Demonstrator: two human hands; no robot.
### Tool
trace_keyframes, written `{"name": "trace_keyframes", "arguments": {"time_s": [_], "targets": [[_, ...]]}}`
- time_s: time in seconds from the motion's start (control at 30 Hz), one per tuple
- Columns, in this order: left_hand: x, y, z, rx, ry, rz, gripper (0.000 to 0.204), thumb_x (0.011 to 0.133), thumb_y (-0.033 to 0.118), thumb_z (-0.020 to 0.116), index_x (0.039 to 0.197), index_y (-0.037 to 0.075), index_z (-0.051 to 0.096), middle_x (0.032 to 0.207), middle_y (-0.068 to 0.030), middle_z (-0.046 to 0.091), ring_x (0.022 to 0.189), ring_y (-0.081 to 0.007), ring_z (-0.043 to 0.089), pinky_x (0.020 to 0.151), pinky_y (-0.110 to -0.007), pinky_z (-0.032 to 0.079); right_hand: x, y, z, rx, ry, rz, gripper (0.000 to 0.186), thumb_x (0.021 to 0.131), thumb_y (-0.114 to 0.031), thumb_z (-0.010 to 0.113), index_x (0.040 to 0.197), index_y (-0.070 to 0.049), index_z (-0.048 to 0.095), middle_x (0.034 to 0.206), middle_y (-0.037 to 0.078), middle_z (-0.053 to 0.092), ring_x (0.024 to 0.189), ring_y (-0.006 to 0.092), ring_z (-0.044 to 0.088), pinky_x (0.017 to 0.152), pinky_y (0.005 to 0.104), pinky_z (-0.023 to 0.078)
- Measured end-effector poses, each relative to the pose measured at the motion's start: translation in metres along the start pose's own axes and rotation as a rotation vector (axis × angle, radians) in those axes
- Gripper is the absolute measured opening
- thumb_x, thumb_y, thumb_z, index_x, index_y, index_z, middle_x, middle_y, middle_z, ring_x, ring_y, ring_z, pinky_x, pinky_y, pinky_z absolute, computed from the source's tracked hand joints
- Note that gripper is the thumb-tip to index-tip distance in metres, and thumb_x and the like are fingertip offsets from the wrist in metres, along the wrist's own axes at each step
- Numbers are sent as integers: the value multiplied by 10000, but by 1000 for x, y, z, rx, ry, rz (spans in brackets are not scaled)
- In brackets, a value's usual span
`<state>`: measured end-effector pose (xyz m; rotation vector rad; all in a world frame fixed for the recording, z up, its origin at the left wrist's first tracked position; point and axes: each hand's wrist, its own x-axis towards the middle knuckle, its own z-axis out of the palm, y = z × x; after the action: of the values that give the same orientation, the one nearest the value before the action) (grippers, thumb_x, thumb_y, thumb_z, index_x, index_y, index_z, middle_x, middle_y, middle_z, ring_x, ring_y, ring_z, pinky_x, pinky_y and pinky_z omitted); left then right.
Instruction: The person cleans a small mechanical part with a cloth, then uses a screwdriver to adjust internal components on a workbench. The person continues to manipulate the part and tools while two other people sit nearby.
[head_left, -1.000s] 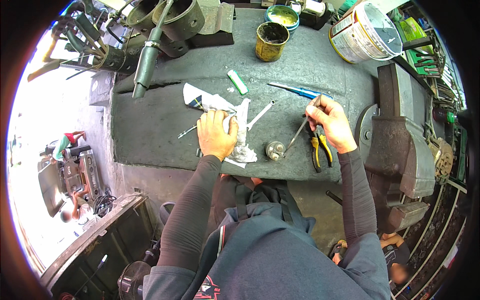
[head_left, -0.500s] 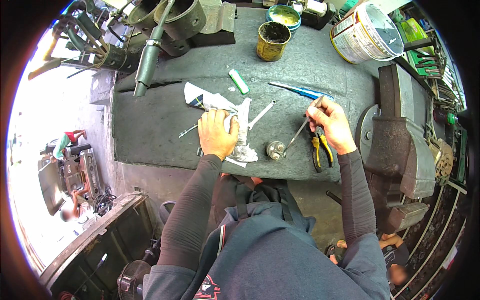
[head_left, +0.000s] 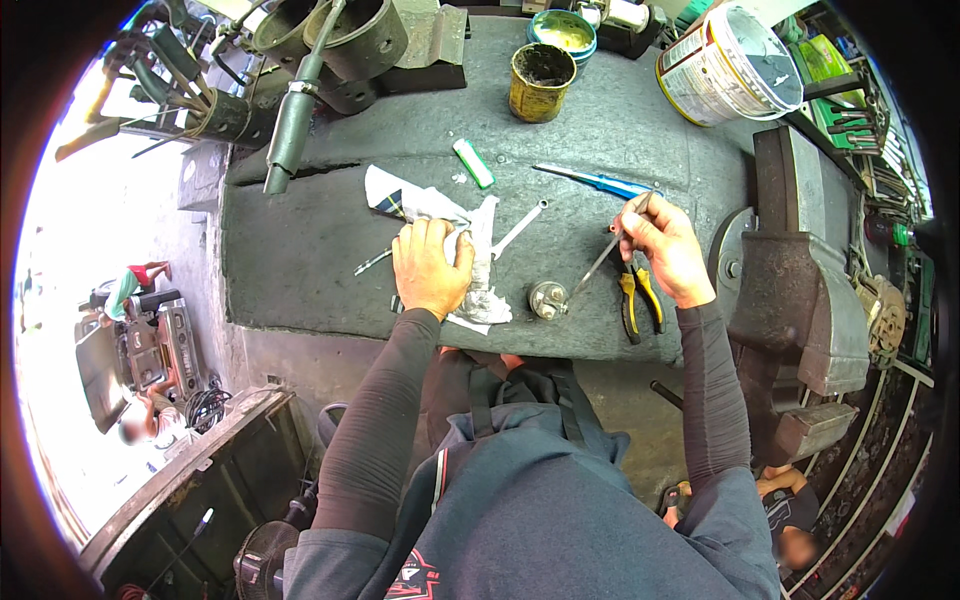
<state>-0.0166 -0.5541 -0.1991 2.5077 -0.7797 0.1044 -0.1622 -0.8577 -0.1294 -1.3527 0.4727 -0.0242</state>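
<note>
My left hand (head_left: 428, 268) lies on a crumpled white rag (head_left: 484, 262), fingers together and thumb apart. A thin metal rod (head_left: 374, 262) pokes out from beside that hand; whether the hand touches it is hidden. Pinched in my right hand (head_left: 664, 248) is a slender dark metal rod (head_left: 596, 264), slanting down to the left. Its lower tip meets, or nearly meets, the edge of a small round metal part (head_left: 548, 299) with raised studs. Yellow-and-black pliers (head_left: 640, 302) lie just below my right hand. A blue screwdriver (head_left: 592, 181) is beyond it, and a wrench (head_left: 520, 229) lies beside the rag.
A bench vise (head_left: 790, 270) stands at the right. Toward the back are a grimy yellow can (head_left: 541, 88), a blue-rimmed tub (head_left: 563, 36) and a white bucket (head_left: 715, 70). A small green-and-white box (head_left: 474, 164) lies mid-bench. Other people are at lower right and far left.
The view has shifted very slightly. Both hands keep their places, and the rod's tip stays at the round metal part.
</note>
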Motion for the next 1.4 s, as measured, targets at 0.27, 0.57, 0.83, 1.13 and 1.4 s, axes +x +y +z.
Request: {"name": "trace_keyframes", "arguments": {"time_s": [0.27,0.57,0.83,1.13,1.4], "targets": [[-3,-5,2,19,21,12,223,894,260,736,1004,82,659,1029,-123,637,1038,-344,574,926,-474,434,2,-48,-7,131,283,-245,120,1023,-104,721,1058,3,679,946,89,706,760,142,675,667,299,576],[0,0,0,-2,52,36,217,900,257,718,983,83,620,968,-120,598,1004,-351,567,902,-481,435,114,-115,51,-376,484,-786,114,983,-120,784,1021,-21,743,844,6,708,735,71,620,651,259,511],[1,3,-3,-5,54,23,213,897,291,732,948,96,661,991,-95,622,995,-326,579,903,-464,441,158,-86,64,-722,392,-712,105,912,-122,787,973,-57,732,856,144,726,796,320,717,729,406,554],[-1,-1,-1,-19,55,25,216,911,303,729,963,102,669,983,-97,622,987,-321,582,900,-464,441,158,-95,65,-783,363,-784,106,918,-104,784,982,-54,716,874,136,727,801,300,711,736,391,550],[-10,2,-5,-11,35,9,236,921,320,718,974,95,670,1002,-104,627,1005,-327,581,914,-472,442,152,-90,62,-815,340,-752,115,926,-86,781,1010,-38,719,859,124,726,736,223,689,712,339,546]]}}
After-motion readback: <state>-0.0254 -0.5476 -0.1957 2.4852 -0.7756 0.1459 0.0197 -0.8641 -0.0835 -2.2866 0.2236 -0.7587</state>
